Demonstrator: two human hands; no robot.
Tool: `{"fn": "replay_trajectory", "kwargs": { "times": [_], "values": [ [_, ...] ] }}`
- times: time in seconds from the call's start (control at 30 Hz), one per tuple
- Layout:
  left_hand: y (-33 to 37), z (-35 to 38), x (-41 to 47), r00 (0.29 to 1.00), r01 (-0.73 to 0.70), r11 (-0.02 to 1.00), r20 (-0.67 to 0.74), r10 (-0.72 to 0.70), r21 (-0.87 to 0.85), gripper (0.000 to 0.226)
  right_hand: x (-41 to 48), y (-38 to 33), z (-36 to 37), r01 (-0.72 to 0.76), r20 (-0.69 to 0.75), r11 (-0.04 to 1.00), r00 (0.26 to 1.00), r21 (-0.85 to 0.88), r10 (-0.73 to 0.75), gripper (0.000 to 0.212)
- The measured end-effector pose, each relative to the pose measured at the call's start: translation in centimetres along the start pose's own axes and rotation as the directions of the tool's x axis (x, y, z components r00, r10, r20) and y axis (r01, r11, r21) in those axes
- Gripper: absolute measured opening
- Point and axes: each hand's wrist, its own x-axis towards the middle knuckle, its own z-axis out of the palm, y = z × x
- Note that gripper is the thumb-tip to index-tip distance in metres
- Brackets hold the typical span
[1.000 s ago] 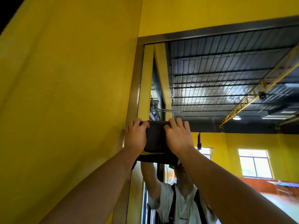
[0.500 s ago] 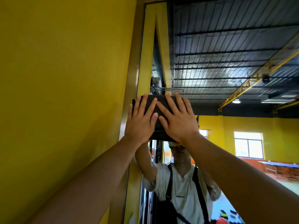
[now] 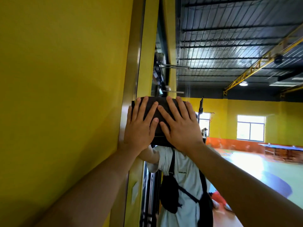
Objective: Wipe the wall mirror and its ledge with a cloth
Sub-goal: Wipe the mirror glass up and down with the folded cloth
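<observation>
While the dark cloth (image 3: 161, 104) lies folded flat against the mirror (image 3: 229, 54), close to the left edge of the glass, I press it there with both hands. My left hand (image 3: 139, 126) covers the left part of the cloth, palm down, fingers straight and spread, the outermost finger just beside the frame (image 3: 131, 79). My right hand (image 3: 182, 128) covers the right part in the same way, its fingers fanned out flat. Neither hand curls round the cloth; it is only pinned to the glass under my flat palms. My thumbs lie close together, with a strip of cloth showing between them and above my fingertips. Both bare forearms reach up to it from the bottom of the view.

The frame is a narrow metal strip running upright, and left of it stands a plain yellow wall (image 3: 57, 79). In the glass below the cloth I see my own reflection: a white shirt (image 3: 185, 177) and a black bag (image 3: 168, 194) slung across the chest. Higher in the glass is a dark ribbed ceiling (image 3: 221, 35) with a yellow beam (image 3: 262, 58) and a round lamp (image 3: 243, 83). To the right the reflection shows a bright window (image 3: 250, 128) in a yellow hall and a blue table (image 3: 282, 147) near it.
</observation>
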Motion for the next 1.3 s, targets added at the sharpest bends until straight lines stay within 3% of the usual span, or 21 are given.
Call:
{"fn": "replay_trajectory", "kwargs": {
  "times": [0.7,1.13,1.3],
  "values": [
    [2.9,0.8,-18.6,0.995,0.046,0.997,0.090,-0.041,-0.061,0.052,-17.3,-8.4,3.4,0.023,0.019,0.994,1.000,0.107,-0.025,0.061],
    [4.5,1.6,-33.7,0.968,0.081,0.993,0.245,-0.058,-0.084,0.059,-30.5,-15.1,5.2,0.034,0.061,0.987,0.997,0.155,-0.044,0.061],
    [5.1,1.0,-39.8,0.947,0.071,0.997,0.316,-0.061,-0.020,0.060,-35.7,-17.8,5.8,0.059,0.122,0.983,0.989,0.172,-0.080,0.062]
  ]
}}
